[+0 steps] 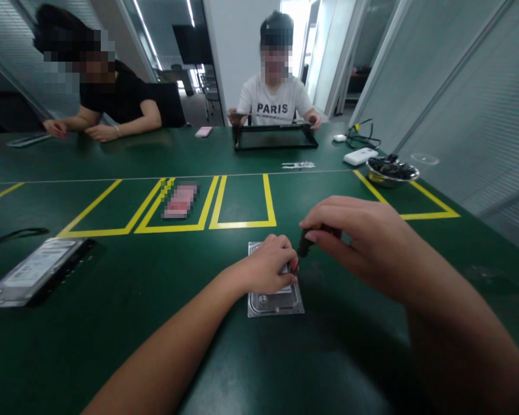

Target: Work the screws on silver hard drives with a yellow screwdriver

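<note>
A silver hard drive (275,301) lies flat on the green table (337,357) in front of me. My left hand (270,270) rests on top of it with the fingers curled, pressing it down. My right hand (357,241) is closed round the dark handle of a screwdriver (305,245). The tool points down at the drive's right edge, beside my left fingertips. Its tip is hidden by my hands.
A second hard drive (34,271) lies at the left. Yellow tape boxes (242,223) mark the table; one holds a pink item (180,200). A metal bowl (391,172) stands at the right. Two people sit across, one behind a black frame (275,138).
</note>
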`<state>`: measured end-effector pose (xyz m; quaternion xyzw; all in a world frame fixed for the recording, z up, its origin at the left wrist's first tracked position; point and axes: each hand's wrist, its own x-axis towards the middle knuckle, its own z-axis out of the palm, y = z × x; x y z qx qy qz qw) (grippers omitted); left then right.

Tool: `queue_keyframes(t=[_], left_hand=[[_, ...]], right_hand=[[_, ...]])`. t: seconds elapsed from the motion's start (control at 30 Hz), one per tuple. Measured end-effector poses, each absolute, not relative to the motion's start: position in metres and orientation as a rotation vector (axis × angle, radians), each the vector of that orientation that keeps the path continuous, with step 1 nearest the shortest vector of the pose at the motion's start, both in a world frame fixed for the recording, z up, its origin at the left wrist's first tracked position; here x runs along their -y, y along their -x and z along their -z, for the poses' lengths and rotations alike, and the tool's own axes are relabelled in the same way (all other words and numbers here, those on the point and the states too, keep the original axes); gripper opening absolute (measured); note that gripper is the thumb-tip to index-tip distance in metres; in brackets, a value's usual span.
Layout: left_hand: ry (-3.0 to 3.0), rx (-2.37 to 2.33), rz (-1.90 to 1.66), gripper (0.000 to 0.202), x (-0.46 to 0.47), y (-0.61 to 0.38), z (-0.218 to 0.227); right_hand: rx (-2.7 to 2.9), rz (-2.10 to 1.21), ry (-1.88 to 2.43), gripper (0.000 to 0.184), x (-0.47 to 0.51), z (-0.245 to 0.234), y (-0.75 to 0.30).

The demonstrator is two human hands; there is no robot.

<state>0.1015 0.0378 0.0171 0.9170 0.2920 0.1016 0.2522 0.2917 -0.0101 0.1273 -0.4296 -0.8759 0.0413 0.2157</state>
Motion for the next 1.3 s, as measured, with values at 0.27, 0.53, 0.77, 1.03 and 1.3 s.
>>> queue_keyframes(t=[0.27,0.53,0.77,1.03,1.3], left_hand=[[-2.486,-0.779,-0.287,0.013,-0.0377,-0.1012,-0.016],[-2.465,-0.769,-0.276,0.02,-0.0376,-0.1014,-0.019],[-2.466,-0.733,-0.287,0.022,-0.038,-0.1007,-0.019],[-2.438,-0.751,-0.283,0.019,-0.0375,-0.1015,-0.0196],[-2.429,-0.752,-0.305,0.018,-0.0388,-0.1006,-0.0173]], right_hand=[[2.388,-0.145,1.215,0.008,0.0107,-0.1269,-0.2906],[2.377,-0.148,1.259,0.011,0.0131,-0.1257,-0.2905],[2.366,-0.103,1.218,0.013,0.0129,-0.1257,-0.2924],[2.407,-0.04,1.122,0.021,0.0133,-0.124,-0.2956],[2.442,-0.044,1.214,0.019,0.0128,-0.1258,-0.2934]])
